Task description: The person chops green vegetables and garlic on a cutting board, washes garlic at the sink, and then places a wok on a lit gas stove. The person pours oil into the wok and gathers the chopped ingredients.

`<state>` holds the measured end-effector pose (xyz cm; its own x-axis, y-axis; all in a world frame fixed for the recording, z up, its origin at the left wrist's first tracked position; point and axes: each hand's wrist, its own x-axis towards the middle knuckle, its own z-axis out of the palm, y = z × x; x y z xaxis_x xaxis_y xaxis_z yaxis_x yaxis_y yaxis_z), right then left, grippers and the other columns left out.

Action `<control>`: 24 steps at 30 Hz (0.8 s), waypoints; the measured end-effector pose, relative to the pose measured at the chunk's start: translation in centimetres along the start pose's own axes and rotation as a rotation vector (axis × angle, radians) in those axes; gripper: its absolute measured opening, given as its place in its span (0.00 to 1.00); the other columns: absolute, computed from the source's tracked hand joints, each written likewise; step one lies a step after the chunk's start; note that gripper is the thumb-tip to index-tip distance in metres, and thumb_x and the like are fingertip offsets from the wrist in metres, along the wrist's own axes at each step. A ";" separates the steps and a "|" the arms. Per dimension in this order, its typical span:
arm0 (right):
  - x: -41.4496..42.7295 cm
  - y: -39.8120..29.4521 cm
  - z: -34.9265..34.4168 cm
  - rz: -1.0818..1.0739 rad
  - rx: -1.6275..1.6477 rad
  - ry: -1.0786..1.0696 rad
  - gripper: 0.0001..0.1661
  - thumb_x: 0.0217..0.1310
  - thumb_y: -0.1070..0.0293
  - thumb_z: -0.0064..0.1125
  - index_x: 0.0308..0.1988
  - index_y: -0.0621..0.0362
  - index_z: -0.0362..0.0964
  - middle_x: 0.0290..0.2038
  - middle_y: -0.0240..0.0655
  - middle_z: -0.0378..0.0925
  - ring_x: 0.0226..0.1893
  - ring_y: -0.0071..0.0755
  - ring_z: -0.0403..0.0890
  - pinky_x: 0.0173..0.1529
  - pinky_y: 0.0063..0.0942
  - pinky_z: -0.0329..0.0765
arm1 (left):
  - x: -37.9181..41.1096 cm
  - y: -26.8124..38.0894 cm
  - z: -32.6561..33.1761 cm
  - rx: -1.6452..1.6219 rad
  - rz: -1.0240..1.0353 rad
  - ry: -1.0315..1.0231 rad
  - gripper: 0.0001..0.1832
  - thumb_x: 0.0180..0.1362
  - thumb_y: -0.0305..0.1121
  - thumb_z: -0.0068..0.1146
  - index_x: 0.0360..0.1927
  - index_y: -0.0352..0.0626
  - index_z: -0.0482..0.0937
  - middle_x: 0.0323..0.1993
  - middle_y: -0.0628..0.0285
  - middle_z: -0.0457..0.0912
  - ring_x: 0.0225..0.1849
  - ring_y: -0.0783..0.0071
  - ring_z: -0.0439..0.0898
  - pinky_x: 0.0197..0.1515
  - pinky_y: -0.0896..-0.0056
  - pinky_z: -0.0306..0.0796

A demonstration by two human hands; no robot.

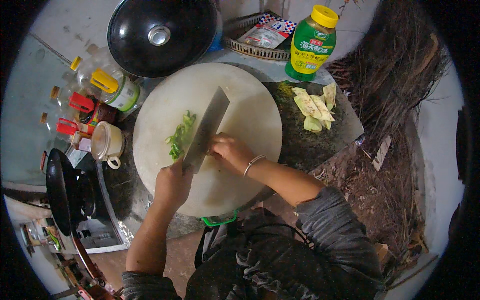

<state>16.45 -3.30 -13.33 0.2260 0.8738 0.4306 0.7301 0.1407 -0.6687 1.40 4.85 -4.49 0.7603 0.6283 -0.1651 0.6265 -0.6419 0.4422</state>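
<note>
My left hand point(172, 183) grips a Chinese cleaver point(208, 129) by its handle. The broad blade slants away over a round, pale chopping board point(255, 93). On the left side of the blade lies a small heap of sliced green pepper point(180, 137) on the board. My right hand point(230, 152), with a light bangle at the wrist, rests on the board at the blade's right side. Its fingers are bent and their tips sit close against the blade; whatever is under them is hidden.
Pale green vegetable peelings point(313, 107) lie right of the board. Behind stand an oyster sauce bottle point(313, 45), a basket point(258, 52) with a packet, and a black wok lid point(161, 37). Bottles point(116, 90), a lidded cup point(107, 141) and a wok point(62, 191) line the left.
</note>
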 end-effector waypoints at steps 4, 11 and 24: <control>-0.2 -0.3 0.0 -0.049 0.027 0.050 0.05 0.34 0.78 0.52 0.21 0.59 0.67 0.25 0.34 0.68 0.30 0.36 0.71 0.32 0.29 0.71 | -1.0 0.2 -1.0 -0.093 -0.094 -0.035 0.11 0.48 0.35 0.45 0.26 0.35 0.71 0.18 0.46 0.73 0.24 0.49 0.73 0.28 0.57 0.66; -0.7 0.7 0.7 -0.063 -0.028 -0.008 0.03 0.37 0.77 0.52 0.21 0.60 0.67 0.25 0.35 0.68 0.30 0.38 0.70 0.33 0.30 0.71 | -1.1 0.6 -1.6 0.037 -0.021 -0.124 0.10 0.48 0.34 0.45 0.27 0.36 0.71 0.19 0.46 0.73 0.24 0.49 0.73 0.28 0.56 0.66; -1.0 0.3 0.5 -0.027 0.011 0.040 0.04 0.37 0.78 0.51 0.21 0.61 0.66 0.26 0.38 0.68 0.32 0.39 0.70 0.36 0.31 0.70 | -0.4 1.5 -2.0 -0.102 -0.113 -0.199 0.11 0.46 0.32 0.47 0.30 0.34 0.70 0.22 0.43 0.73 0.27 0.45 0.72 0.30 0.54 0.65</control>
<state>16.14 -3.91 -14.29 0.2325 0.8503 0.4721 0.7291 0.1689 -0.6633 1.65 4.49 -2.02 0.7118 0.5877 -0.3846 0.6963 -0.5184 0.4965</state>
